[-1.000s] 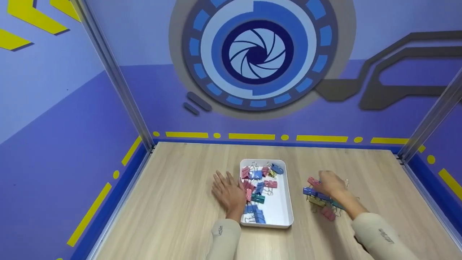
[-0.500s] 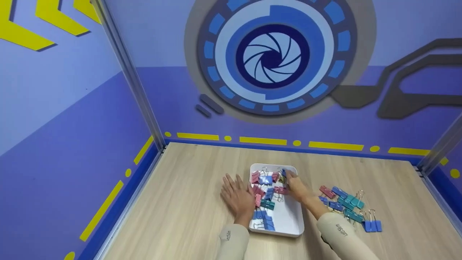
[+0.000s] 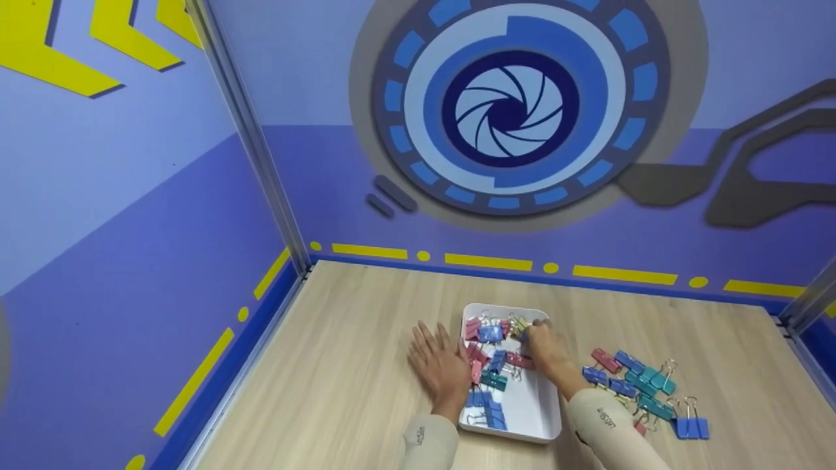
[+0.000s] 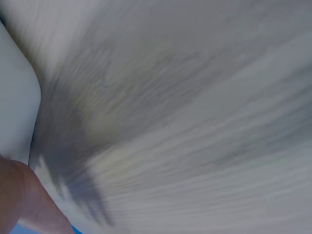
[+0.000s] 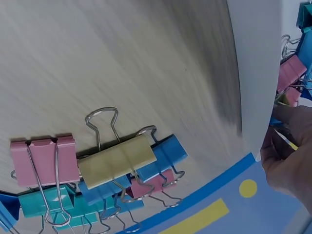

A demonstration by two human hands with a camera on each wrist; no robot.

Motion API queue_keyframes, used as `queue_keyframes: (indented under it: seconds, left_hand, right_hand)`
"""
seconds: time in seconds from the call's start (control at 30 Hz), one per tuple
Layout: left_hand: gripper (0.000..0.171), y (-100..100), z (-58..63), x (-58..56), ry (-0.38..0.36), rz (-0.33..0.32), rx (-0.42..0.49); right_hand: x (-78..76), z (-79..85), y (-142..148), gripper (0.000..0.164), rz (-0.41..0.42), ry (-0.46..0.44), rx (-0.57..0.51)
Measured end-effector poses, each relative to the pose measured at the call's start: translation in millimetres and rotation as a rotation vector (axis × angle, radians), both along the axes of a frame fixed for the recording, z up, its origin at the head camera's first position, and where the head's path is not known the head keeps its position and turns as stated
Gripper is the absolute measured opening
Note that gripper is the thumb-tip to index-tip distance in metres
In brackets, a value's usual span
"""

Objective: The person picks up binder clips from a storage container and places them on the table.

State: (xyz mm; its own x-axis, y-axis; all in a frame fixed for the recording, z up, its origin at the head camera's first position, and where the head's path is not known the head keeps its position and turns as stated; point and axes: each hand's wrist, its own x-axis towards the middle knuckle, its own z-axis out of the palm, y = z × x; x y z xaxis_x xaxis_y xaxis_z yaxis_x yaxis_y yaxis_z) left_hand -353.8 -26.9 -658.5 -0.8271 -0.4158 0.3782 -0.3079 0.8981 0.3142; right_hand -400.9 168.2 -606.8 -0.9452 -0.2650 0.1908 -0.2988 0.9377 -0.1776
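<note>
Binder clips (image 3: 498,361) of pink, blue, green and yellow are lying inside the white tray (image 3: 532,411), mostly between its seven and twelve o'clock, where the patterned wall (image 3: 307,163) is standing at twelve. The left hand (image 3: 439,370) is resting at nine o'clock of the tray, palm down on the wooden table (image 3: 366,352); its fingers are spreading out straight, and its inner side is covering part of the rim. The right hand (image 3: 548,352) is reaching into the tray at two o'clock, and its fingers are bending beside a blue clip (image 3: 524,334) and near a yellow clip (image 3: 518,324); whether they are gripping the blue one, I cannot tell. A loose group of clips (image 3: 646,384) is lying on the table at three o'clock from the tray, with its outermost blue clip (image 3: 692,428) lying at four o'clock.
</note>
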Motion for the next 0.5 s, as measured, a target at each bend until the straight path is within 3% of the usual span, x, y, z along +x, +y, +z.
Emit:
queue_keyframes:
  seconds: [0.2,0.5]
  left_hand:
    - [0.061,-0.5,-3.3,0.5,-0.012,-0.012,-0.036]
    - [0.061,-0.9,2.1,1.8,-0.026,-0.017,0.005]
  right_hand:
    - [2.3,-3.9,-2.6,0.011,-0.031,-0.066,-0.057]
    - [7.5,1.9,-4.7,0.014,-0.052,-0.159,-0.125]
